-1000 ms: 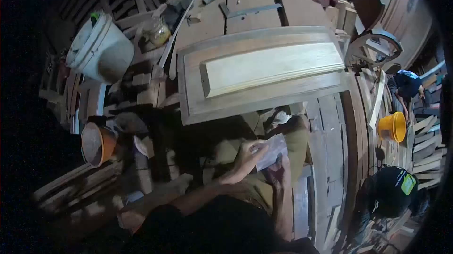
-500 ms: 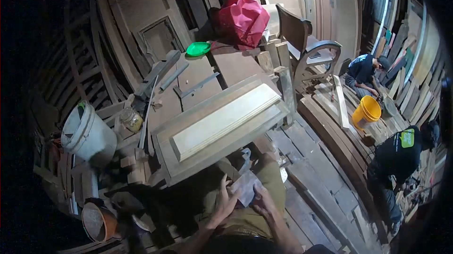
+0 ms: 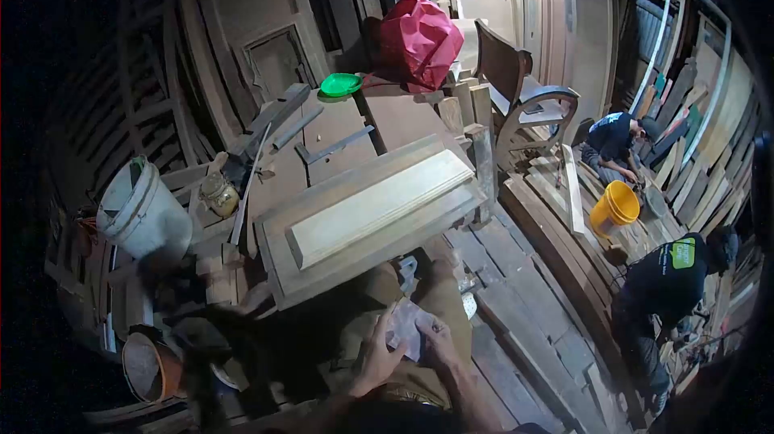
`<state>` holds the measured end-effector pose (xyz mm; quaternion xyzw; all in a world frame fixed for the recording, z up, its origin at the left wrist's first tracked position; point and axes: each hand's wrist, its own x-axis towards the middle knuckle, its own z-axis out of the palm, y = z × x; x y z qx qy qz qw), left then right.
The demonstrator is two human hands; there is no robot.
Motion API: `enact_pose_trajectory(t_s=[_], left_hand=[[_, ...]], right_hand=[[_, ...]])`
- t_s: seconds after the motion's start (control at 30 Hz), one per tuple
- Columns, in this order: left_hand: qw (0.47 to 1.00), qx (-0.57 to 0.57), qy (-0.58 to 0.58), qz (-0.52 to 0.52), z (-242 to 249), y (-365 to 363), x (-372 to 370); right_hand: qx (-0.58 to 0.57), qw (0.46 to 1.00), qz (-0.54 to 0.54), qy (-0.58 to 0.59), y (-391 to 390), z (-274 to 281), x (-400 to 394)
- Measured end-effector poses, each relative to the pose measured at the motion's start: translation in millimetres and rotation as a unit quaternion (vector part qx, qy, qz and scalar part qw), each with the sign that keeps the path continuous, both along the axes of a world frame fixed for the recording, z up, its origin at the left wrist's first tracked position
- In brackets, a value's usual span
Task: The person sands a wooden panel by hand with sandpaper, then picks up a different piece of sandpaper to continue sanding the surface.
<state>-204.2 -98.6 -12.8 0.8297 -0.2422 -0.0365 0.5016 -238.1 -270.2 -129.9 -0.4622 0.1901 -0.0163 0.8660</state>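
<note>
Over my lap, a thin, pale plastic bag (image 3: 405, 329) is spread between both hands, with a twisted strip rising from its top towards the panel. My left hand (image 3: 380, 360) grips its left side, thumb and fingers at the edge. On the right side, my right hand (image 3: 439, 344) pinches it with thumb and fingertips. Just beyond my knees lies a framed wooden panel (image 3: 278, 277) with a lighter raised centre, tilted across the work surface (image 3: 343, 172).
Behind the panel are a metal square (image 3: 339, 145), a green dish (image 3: 340, 85) and a red bag (image 3: 419, 43). White (image 3: 145, 208) and orange (image 3: 153, 365) buckets stand left, near a jar (image 3: 218, 194). Two people (image 3: 617, 143) crouch or bend at right near a yellow bucket (image 3: 615, 206).
My hands have moved slightly left and down with the plastic bag, whose sheet is now more bunched. The whole view has shifted a little. The person at lower right has bent slightly.
</note>
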Motion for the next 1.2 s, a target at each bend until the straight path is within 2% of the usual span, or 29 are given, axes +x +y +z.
enact_pose_trajectory(t_s=[0.07,0.1,0.17,0.2,0.23,0.3,0.4,0.53,0.57,0.63,0.67,0.7,0.73,0.77,0.8,0.83,0.87,0.93,0.97,1.0,1.07,1.2], left_hand=[[1.0,0.005,0.029,-0.007,17.2,-2.8,-6.1],[1.0,0.012,0.002,-0.006,18.1,-3.6,-6.9],[0.999,0.028,-0.044,-0.005,15.2,-3.4,-10.3],[1.0,0.02,0.007,-0.007,18.4,-1.4,-12.4],[0.998,0.05,-0.043,-0.001,16.5,0.0,-13.3],[0.998,0.059,-0.013,-0.021,25.1,5.4,-10.3],[0.999,0.034,-0.038,0.016,14.3,7.4,-8.6],[0.977,-0.111,0.173,0.047,-0.4,24.4,6.2],[0.968,-0.179,0.167,0.059,-13.3,26.5,11.6],[0.932,-0.217,0.279,0.076,5.9,37.4,13.4],[0.947,-0.178,0.256,0.084,26.9,40.4,12.0],[0.923,-0.26,0.277,0.057,25.0,44.5,11.2],[0.933,-0.223,0.272,0.079,26.1,47.8,9.9],[0.942,-0.186,0.262,0.098,30.6,47.0,10.0],[0.938,-0.205,0.261,0.101,27.7,49.7,8.5],[0.934,-0.224,0.258,0.102,21.8,52.6,8.6],[0.931,-0.242,0.254,0.101,16.6,54.2,9.6],[0.924,-0.265,0.244,0.128,4.1,53.2,10.7],[0.92,-0.275,0.241,0.139,2.8,52.2,11.9],[0.895,-0.311,0.287,0.14,15.5,51.5,9.8],[0.911,-0.3,0.242,0.147,13.5,49.7,13.6],[0.924,-0.289,0.191,0.164,8.3,56.9,18.0]], right_hand=[[0.016,1.0,-0.01,0.008,4.2,10.8,-2.1],[0.003,1.0,-0.022,-0.016,8.7,37.6,-1.0],[-0.017,0.997,-0.046,0.054,19.6,90.6,-4.3],[-0.009,0.998,-0.046,0.041,20.8,78.4,-4.6],[-0.006,0.999,-0.046,0.024,19.6,64.5,-5.2],[0.004,0.998,-0.054,-0.011,22.1,61.7,-7.9],[-0.029,0.999,-0.031,-0.032,18.4,61.2,-7.4],[-0.119,0.992,0.046,-0.012,9.8,96.4,-6.2],[-0.129,0.989,0.066,-0.006,9.9,106.9,-5.2],[-0.23,0.961,0.154,0.013,-2.0,107.0,-2.4],[-0.405,0.908,0.109,-0.024,-7.6,109.1,-3.0],[-0.482,0.872,0.071,-0.036,-15.4,120.5,-4.8],[-0.557,0.829,0.029,-0.039,-23.3,132.0,-6.5],[-0.552,0.834,-0.006,-0.017,-33.7,167.5,-6.5],[-0.444,0.892,-0.064,-0.05,-33.6,226.2,-7.7],[-0.487,0.852,-0.124,-0.149,-45.0,251.9,-15.8],[-0.536,0.786,-0.189,-0.245,-56.5,277.7,-23.7],[-0.609,0.627,-0.295,-0.386,-75.7,330.4,-41.7],[-0.632,0.577,-0.298,-0.422,-77.9,343.9,-51.5],[-0.658,0.534,-0.289,-0.445,-80.7,359.1,-59.5],[-0.708,0.476,-0.245,-0.461,-79.5,380.1,-69.1],[-0.762,0.425,-0.174,-0.456,-74.6,402.7,-75.0]])
